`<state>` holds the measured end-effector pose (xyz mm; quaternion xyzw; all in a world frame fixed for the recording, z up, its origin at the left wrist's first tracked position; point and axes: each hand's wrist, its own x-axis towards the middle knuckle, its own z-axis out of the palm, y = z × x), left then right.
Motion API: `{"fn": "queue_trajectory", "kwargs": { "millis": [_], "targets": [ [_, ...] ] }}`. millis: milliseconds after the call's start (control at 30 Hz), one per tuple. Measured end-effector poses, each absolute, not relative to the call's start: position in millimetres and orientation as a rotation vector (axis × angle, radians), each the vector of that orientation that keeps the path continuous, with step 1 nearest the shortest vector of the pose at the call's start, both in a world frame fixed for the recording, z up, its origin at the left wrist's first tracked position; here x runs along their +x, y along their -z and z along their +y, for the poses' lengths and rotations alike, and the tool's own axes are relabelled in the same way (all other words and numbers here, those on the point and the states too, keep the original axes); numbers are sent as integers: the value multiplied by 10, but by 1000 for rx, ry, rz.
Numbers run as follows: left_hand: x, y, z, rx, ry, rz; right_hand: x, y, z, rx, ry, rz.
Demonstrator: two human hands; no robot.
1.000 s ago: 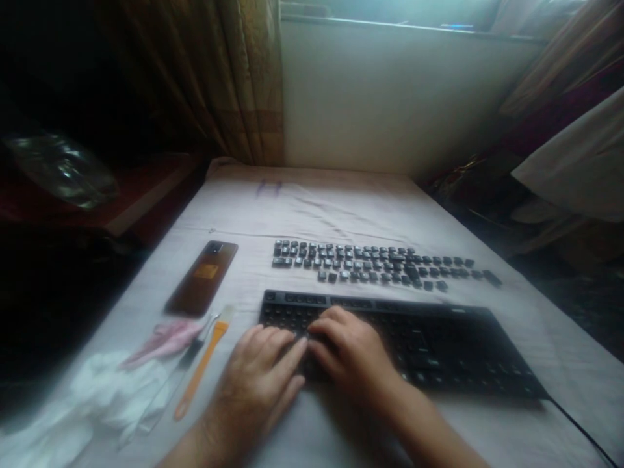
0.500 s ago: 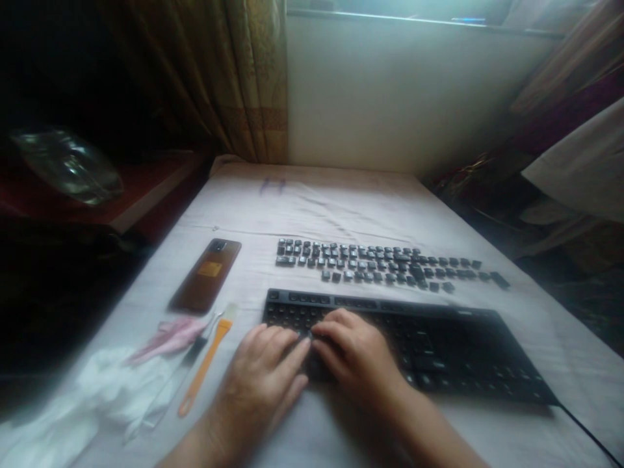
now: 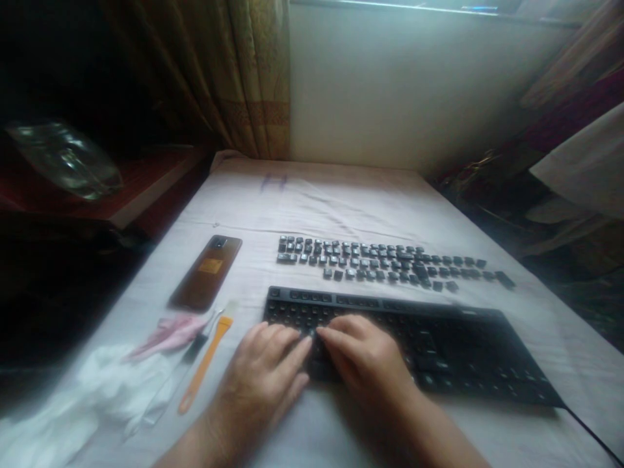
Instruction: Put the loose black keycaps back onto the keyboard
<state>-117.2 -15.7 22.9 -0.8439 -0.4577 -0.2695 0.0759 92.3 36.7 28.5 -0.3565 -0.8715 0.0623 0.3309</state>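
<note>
The half-curled left hand and pinched right hand, holds unclear, touch the long black plastic keyboard; a far-side slip could scatter small black keycaps.

The right hand has drawn slightly to the right, its fingertips now just clear of the left hand's index fingertip, where a second ago they nearly met it. Its digits look bunched closer together, the lowest tucked further back under the others, though blur makes that hard to judge. Far beyond the fingers, the window shows as a thinner strip, the view having tipped downward.
</note>
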Motion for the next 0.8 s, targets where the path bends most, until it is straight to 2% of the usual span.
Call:
{"fn": "queue_trajectory", "kwargs": {
  "millis": [800],
  "targets": [
    [-1165, -234, -149, -2517, 808, -1363, 911, -290, 362, -923, -167, -2302]
  ]
}}
